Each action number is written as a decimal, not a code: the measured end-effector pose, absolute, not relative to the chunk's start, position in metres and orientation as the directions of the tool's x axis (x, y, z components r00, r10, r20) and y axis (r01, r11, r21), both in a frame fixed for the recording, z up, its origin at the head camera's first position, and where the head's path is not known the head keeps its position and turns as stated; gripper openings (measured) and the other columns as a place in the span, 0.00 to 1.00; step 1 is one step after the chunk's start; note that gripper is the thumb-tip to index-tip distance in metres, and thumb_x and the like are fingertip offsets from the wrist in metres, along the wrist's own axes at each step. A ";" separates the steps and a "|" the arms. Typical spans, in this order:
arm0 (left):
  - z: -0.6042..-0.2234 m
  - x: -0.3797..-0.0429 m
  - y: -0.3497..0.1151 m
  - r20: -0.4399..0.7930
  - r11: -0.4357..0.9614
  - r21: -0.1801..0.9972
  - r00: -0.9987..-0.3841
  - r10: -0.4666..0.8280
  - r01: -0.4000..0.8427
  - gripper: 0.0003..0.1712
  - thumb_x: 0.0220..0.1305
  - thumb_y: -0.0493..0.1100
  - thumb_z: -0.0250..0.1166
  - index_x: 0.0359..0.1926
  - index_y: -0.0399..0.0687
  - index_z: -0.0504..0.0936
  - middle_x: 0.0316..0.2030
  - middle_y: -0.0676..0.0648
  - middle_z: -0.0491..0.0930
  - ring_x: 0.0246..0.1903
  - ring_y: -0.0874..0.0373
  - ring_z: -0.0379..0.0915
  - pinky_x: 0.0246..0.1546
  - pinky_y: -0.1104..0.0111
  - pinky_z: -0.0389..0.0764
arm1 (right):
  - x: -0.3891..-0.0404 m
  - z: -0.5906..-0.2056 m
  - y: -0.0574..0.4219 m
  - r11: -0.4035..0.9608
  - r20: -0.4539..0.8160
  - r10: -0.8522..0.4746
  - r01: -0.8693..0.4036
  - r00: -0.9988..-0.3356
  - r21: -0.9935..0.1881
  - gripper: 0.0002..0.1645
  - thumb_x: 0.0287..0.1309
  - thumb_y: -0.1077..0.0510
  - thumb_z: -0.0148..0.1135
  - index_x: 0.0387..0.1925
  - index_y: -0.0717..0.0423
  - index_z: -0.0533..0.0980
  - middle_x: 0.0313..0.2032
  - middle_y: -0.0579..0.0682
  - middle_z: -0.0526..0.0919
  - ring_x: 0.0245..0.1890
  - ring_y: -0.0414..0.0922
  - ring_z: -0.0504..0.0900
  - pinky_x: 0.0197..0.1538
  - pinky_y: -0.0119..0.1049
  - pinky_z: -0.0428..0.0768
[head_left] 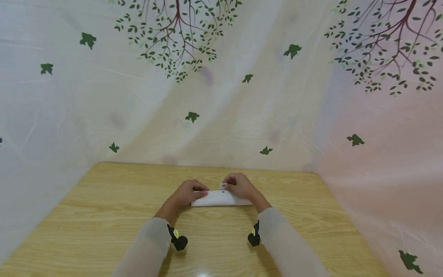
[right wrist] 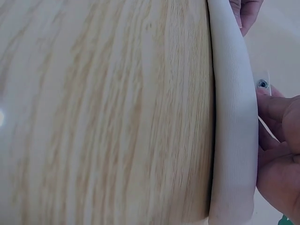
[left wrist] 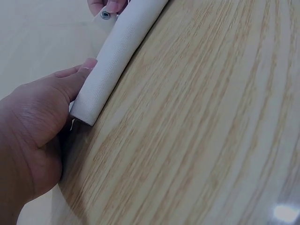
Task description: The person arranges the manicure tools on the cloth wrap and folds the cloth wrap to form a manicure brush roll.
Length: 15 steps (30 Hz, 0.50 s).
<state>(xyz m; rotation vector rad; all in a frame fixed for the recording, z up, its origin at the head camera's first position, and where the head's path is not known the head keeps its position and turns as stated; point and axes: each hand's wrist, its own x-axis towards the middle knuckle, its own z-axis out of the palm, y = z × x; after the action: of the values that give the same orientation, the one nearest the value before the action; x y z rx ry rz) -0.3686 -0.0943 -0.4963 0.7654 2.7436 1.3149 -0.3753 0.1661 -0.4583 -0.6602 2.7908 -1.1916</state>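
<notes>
**Two hands on a rolled white cloth at the far middle of a wooden table**

Head view. A white cloth [head_left: 221, 198], rolled or folded into a long flat bundle, lies crosswise on the table [head_left: 104, 215], toward the 12 o'clock edge. The left hand [head_left: 188, 192] sits at the cloth's 9 o'clock end with fingers curled over it. The right hand [head_left: 240, 186] sits at the 1 o'clock part, fingers curled, pinching a small white tab [head_left: 222, 186] that stands up from the cloth's far edge. Pale sleeves cover both forearms, and a black wrist mount [head_left: 178, 239] shows under each. A pale curtain [head_left: 242, 96] printed with branches and green leaves hangs behind and to both sides of the table. No container, label or readable writing is visible.

Left wrist view. The left hand [left wrist: 35, 126] holds the near end of the cloth [left wrist: 115, 56]; the thumb lies along the roll's side, and the other fingers are hidden. At 12 o'clock, fingertips of the right hand [left wrist: 105, 5] pinch the tab, which carries a metal snap [left wrist: 106, 15].

Right wrist view. The cloth [right wrist: 232, 122] runs from 12 to 6 o'clock along the table's edge. The right hand [right wrist: 279, 150], at 3 o'clock, has its fingers bent against the roll. The snap [right wrist: 262, 84] shows just above them. The left hand [right wrist: 246, 11] shows at 12 o'clock.
</notes>
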 end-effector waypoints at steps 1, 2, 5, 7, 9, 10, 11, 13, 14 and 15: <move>-0.496 -0.369 -0.094 0.196 0.529 0.739 -0.884 0.424 0.417 0.10 0.69 0.44 0.68 0.47 0.47 0.90 0.42 0.50 0.87 0.46 0.54 0.81 0.51 0.57 0.79 | -0.374 -0.457 0.167 0.616 0.128 -0.407 -0.375 -0.904 -0.693 0.04 0.69 0.62 0.64 0.41 0.54 0.83 0.39 0.45 0.85 0.40 0.40 0.80 0.49 0.40 0.79; -0.496 -0.369 -0.094 0.197 0.527 0.739 -0.883 0.425 0.419 0.10 0.69 0.45 0.68 0.47 0.47 0.90 0.42 0.50 0.87 0.46 0.54 0.81 0.51 0.57 0.79 | -0.373 -0.456 0.168 0.616 0.126 -0.419 -0.383 -0.899 -0.689 0.04 0.69 0.62 0.64 0.40 0.53 0.83 0.38 0.45 0.85 0.40 0.40 0.80 0.48 0.40 0.79; -0.496 -0.369 -0.095 0.204 0.522 0.739 -0.880 0.429 0.426 0.11 0.69 0.45 0.68 0.48 0.46 0.90 0.42 0.49 0.87 0.45 0.54 0.81 0.50 0.57 0.80 | -0.369 -0.452 0.170 0.617 0.121 -0.448 -0.404 -0.886 -0.676 0.04 0.68 0.62 0.65 0.39 0.52 0.84 0.38 0.44 0.85 0.39 0.40 0.80 0.47 0.39 0.79; -0.495 -0.369 -0.096 0.203 0.520 0.740 -0.879 0.430 0.426 0.11 0.69 0.44 0.68 0.48 0.46 0.90 0.43 0.49 0.87 0.46 0.54 0.81 0.50 0.58 0.79 | -0.368 -0.451 0.171 0.618 0.125 -0.462 -0.420 -0.878 -0.664 0.05 0.67 0.63 0.65 0.39 0.51 0.85 0.37 0.43 0.85 0.38 0.40 0.80 0.46 0.39 0.79; -0.495 -0.369 -0.096 0.208 0.519 0.737 -0.876 0.435 0.433 0.11 0.69 0.44 0.69 0.48 0.45 0.90 0.43 0.49 0.87 0.46 0.53 0.81 0.49 0.58 0.79 | -0.366 -0.451 0.172 0.618 0.137 -0.480 -0.445 -0.866 -0.648 0.05 0.67 0.63 0.66 0.39 0.51 0.86 0.37 0.43 0.86 0.38 0.39 0.80 0.46 0.38 0.79; -0.494 -0.369 -0.096 0.205 0.519 0.739 -0.878 0.433 0.429 0.11 0.69 0.44 0.69 0.48 0.45 0.90 0.43 0.49 0.87 0.46 0.54 0.81 0.50 0.58 0.79 | -0.365 -0.451 0.172 0.620 0.141 -0.484 -0.453 -0.863 -0.641 0.05 0.66 0.63 0.67 0.39 0.51 0.86 0.37 0.42 0.86 0.38 0.39 0.81 0.46 0.38 0.80; -0.494 -0.368 -0.096 0.202 0.521 0.740 -0.878 0.433 0.427 0.11 0.69 0.44 0.69 0.48 0.45 0.90 0.43 0.49 0.88 0.46 0.54 0.81 0.50 0.58 0.79 | -0.364 -0.450 0.173 0.619 0.148 -0.492 -0.464 -0.858 -0.633 0.05 0.66 0.63 0.67 0.39 0.52 0.87 0.37 0.43 0.87 0.38 0.39 0.81 0.45 0.38 0.80; -0.494 -0.368 -0.095 0.199 0.525 0.737 -0.880 0.432 0.425 0.11 0.69 0.44 0.69 0.48 0.46 0.90 0.43 0.49 0.87 0.47 0.53 0.81 0.50 0.57 0.79 | -0.363 -0.451 0.173 0.617 0.159 -0.505 -0.484 -0.848 -0.620 0.05 0.65 0.63 0.68 0.39 0.53 0.87 0.38 0.43 0.88 0.38 0.39 0.82 0.45 0.37 0.80; -0.493 -0.367 -0.095 0.198 0.527 0.737 -0.880 0.432 0.424 0.11 0.69 0.44 0.68 0.48 0.46 0.90 0.43 0.49 0.87 0.47 0.53 0.81 0.51 0.57 0.79 | -0.362 -0.451 0.173 0.615 0.164 -0.510 -0.491 -0.844 -0.616 0.05 0.65 0.63 0.68 0.39 0.54 0.87 0.38 0.44 0.88 0.39 0.39 0.82 0.44 0.37 0.80; -0.493 -0.367 -0.094 0.196 0.528 0.737 -0.881 0.431 0.422 0.11 0.69 0.44 0.68 0.48 0.46 0.90 0.43 0.49 0.87 0.47 0.53 0.81 0.51 0.57 0.79 | -0.361 -0.451 0.173 0.614 0.166 -0.512 -0.495 -0.843 -0.615 0.05 0.64 0.63 0.68 0.39 0.54 0.88 0.38 0.44 0.88 0.39 0.39 0.83 0.45 0.36 0.81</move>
<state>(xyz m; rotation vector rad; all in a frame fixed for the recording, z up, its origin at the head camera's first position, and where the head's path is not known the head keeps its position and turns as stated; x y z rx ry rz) -0.3670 -0.0944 -0.4932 0.7643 2.7369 1.3142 -0.3613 0.1729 -0.4513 -0.8731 2.7984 -1.0543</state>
